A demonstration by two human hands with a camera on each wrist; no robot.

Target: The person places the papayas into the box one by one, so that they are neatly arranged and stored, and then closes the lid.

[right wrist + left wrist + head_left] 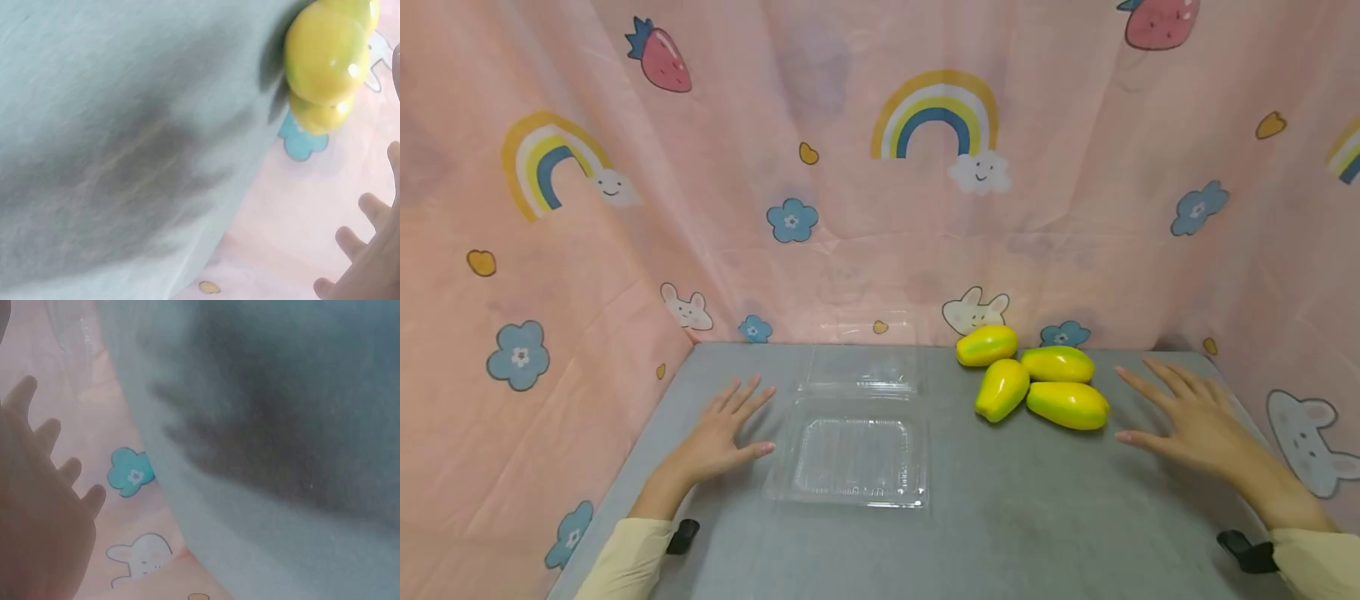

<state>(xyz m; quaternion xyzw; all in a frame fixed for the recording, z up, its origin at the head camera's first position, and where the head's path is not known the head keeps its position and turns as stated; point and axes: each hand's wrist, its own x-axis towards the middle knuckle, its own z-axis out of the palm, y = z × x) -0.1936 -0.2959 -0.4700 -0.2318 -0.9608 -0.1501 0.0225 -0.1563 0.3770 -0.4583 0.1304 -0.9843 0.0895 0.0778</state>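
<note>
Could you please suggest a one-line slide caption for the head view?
Open left hand and right hand rest on a grey table, flanking an open clear clamshell box and four yellow-green papayas.

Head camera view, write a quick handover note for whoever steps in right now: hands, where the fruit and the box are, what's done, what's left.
Left hand: open, flat on the grey table, just left of the clear plastic clamshell box, not touching it.
Right hand: open, fingers spread, on the table right of the four yellow-green fruits, holding nothing.
Box: lid open and leaning back toward the curtain, tray empty.
Fruits: clustered at the back right, close together, all outside the box.
Done: box is open.
Left: by the look of it, all four fruits go into the tray and the lid gets closed.
</note>
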